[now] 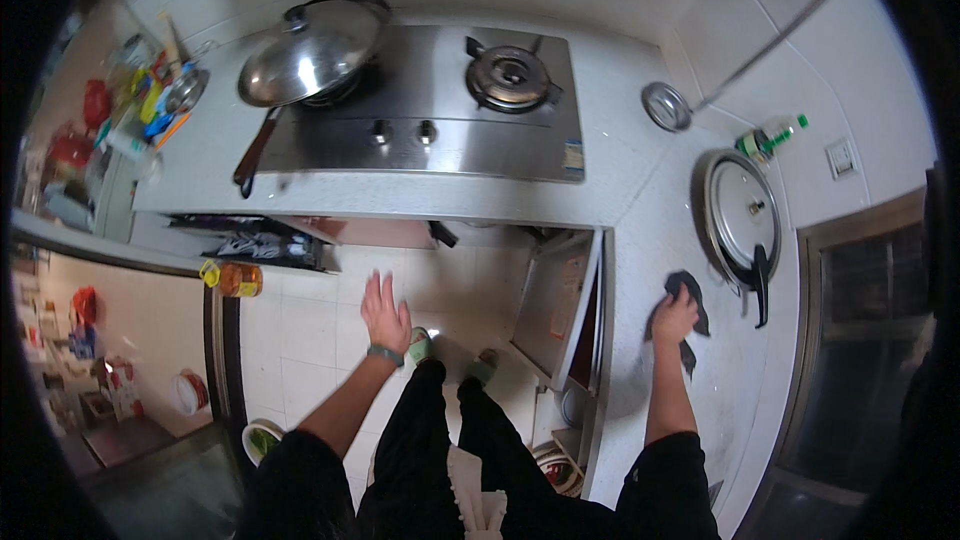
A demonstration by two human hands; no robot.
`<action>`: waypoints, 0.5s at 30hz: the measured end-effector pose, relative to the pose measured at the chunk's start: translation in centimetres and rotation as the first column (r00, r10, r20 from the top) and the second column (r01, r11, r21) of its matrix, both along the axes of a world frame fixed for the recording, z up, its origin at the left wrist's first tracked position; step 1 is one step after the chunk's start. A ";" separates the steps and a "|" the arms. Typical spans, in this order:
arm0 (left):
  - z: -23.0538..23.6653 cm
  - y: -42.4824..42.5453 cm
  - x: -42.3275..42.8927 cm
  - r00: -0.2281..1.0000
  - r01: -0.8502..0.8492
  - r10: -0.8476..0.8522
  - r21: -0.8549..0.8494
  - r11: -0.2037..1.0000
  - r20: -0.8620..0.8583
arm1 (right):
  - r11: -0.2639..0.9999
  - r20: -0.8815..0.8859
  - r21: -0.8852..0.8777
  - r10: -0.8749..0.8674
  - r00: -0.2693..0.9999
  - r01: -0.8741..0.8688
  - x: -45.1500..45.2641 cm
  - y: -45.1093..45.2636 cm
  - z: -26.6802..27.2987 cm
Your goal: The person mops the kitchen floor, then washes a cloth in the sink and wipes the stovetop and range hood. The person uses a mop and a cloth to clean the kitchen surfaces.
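My right hand (676,315) presses a dark cloth (694,300) onto the white countertop (637,240) on the right, with part of the cloth sticking out below the hand. Just beyond it on the same counter is a pressure cooker (742,217) with its lid on and a black handle towards me. My left hand (387,311) hangs in the air over the tiled floor, fingers apart and holding nothing. Ahead, a gas stove (465,142) carries a wok under a domed metal lid (315,52) on its left burner; the right burner (512,75) is bare.
A cabinet door (559,307) stands open below the counter, beside my legs. A ladle (666,106) leans near the wall, by a green-capped bottle (772,136). An oil bottle (240,279) and a bowl of greens (262,441) are at the left. Utensils crowd the counter's left end.
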State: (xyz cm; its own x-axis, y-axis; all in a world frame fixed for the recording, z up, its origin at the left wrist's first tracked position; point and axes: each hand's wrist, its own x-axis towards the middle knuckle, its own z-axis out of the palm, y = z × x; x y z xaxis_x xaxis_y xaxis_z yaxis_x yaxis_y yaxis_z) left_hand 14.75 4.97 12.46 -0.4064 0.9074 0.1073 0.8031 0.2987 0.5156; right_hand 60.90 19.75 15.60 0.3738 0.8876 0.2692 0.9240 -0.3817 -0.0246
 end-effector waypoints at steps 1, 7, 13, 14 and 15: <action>-0.3 -3.1 -0.3 0.999 -0.009 0.010 -0.038 0.999 0.035 | 0.996 -0.014 0.034 0.086 0.996 -0.085 -2.9 2.0 0.0; -3.5 -20.9 -4.3 0.875 -0.473 0.483 -0.278 0.836 -0.035 | 0.930 -0.049 0.037 0.367 0.929 -0.366 -20.0 8.8 0.0; -6.0 -31.3 -8.8 0.442 -0.812 0.893 -0.463 0.355 -0.089 | 0.813 -0.077 -0.034 0.577 0.813 -0.581 -31.3 6.3 0.4; -7.0 -33.0 -9.4 0.411 -0.822 0.904 -0.478 0.309 -0.121 | 0.755 -0.086 -0.032 0.650 0.755 -0.654 -33.8 5.2 0.6; -7.4 -33.1 -10.2 0.383 -0.805 0.918 -0.525 0.276 -0.105 | 0.701 -0.084 -0.027 0.709 0.700 -0.713 -35.8 4.3 0.8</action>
